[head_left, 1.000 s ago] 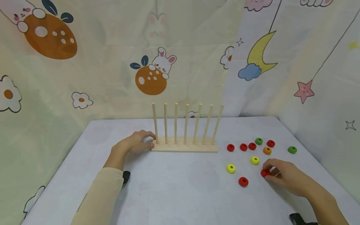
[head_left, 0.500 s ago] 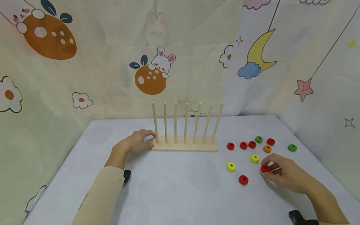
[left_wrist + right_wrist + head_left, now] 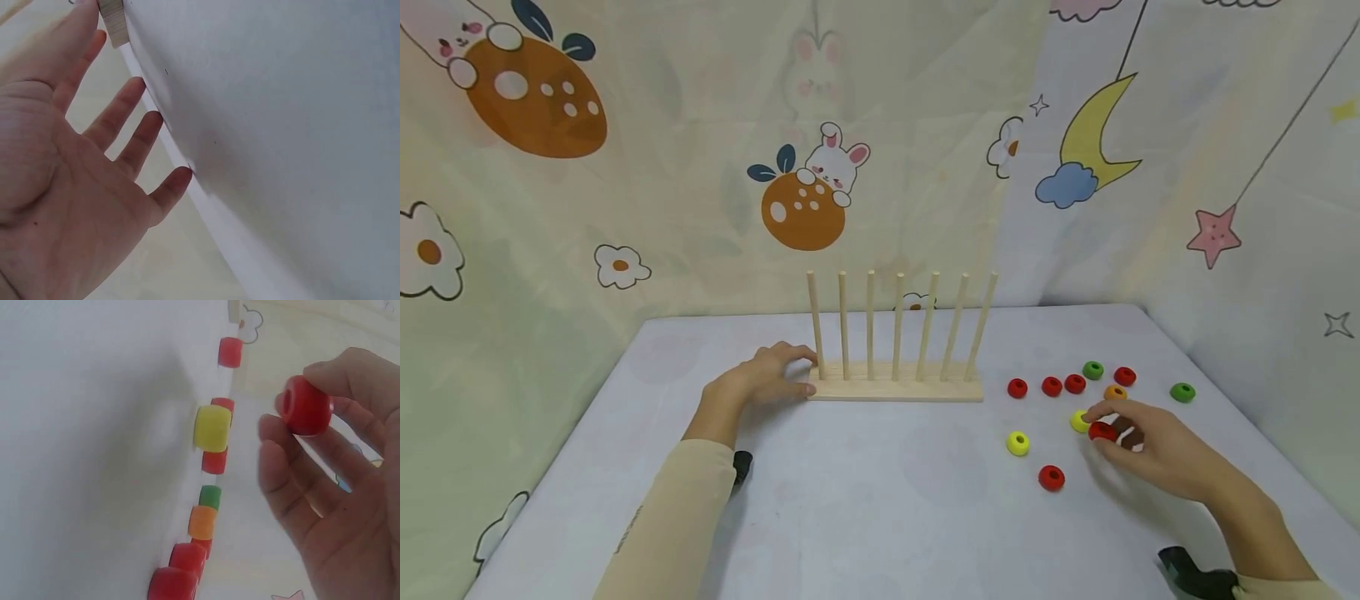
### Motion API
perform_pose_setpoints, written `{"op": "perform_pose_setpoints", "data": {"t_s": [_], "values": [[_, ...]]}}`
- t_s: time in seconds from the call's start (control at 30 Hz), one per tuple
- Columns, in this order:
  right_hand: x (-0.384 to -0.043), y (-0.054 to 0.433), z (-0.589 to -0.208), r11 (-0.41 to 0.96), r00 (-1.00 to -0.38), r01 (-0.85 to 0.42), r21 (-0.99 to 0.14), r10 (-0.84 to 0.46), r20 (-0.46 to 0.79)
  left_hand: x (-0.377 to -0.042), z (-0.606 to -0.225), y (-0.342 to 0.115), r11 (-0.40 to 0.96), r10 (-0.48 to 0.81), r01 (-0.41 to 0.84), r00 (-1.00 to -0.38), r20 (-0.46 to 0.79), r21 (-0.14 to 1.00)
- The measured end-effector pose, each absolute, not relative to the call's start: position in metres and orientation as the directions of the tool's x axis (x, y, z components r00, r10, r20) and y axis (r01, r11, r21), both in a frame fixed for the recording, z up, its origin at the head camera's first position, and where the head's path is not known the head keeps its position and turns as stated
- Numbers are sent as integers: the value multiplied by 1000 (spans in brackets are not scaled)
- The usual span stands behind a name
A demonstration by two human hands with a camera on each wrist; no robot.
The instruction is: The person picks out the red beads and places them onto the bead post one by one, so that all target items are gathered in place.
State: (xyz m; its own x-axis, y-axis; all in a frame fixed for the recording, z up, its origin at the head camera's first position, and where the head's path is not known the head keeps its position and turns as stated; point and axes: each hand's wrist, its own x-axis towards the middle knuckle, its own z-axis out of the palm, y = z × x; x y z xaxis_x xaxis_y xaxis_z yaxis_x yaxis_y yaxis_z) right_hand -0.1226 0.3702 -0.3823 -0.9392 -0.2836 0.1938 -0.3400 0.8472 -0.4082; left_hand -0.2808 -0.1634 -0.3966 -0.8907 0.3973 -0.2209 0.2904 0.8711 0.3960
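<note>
A wooden peg stand (image 3: 895,387) with several upright bare pegs sits toward the back of the table. My left hand (image 3: 763,375) grips the left end of its base, thumb at the front corner and index finger behind; the other fingers (image 3: 115,119) are spread. Above the table on the right, my right hand (image 3: 1161,446) pinches a red bead (image 3: 306,406) between thumb and fingers. The bead's hole faces sideways in the right wrist view. Just behind the held bead, a yellow bead (image 3: 1079,421) is partly covered by the fingers in the head view.
Loose beads lie right of the stand: several red ones, including a red bead (image 3: 1052,477) nearest the front, another yellow bead (image 3: 1018,443), an orange bead (image 3: 1115,392) and two green ones, one a green bead (image 3: 1183,392) at far right. A printed cloth (image 3: 700,167) hangs behind the table.
My right hand has raised the red bead off the table and carried it slightly left and away from me. My left hand stays at the stand's end.
</note>
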Motion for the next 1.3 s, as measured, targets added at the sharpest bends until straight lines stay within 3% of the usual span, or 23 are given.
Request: {"op": "perform_pose_setpoints", "data": {"t_s": [0.37,1.3], "values": [[-123,353,-372,761,-850,-514,-396,-391,353,-282,-394,-158,863,428,327,-878,-214,386],[-158,317,-361,668,-816,-577,-469,-451,361,-285,-397,-164,853,422,304,-880,-219,423]]}}
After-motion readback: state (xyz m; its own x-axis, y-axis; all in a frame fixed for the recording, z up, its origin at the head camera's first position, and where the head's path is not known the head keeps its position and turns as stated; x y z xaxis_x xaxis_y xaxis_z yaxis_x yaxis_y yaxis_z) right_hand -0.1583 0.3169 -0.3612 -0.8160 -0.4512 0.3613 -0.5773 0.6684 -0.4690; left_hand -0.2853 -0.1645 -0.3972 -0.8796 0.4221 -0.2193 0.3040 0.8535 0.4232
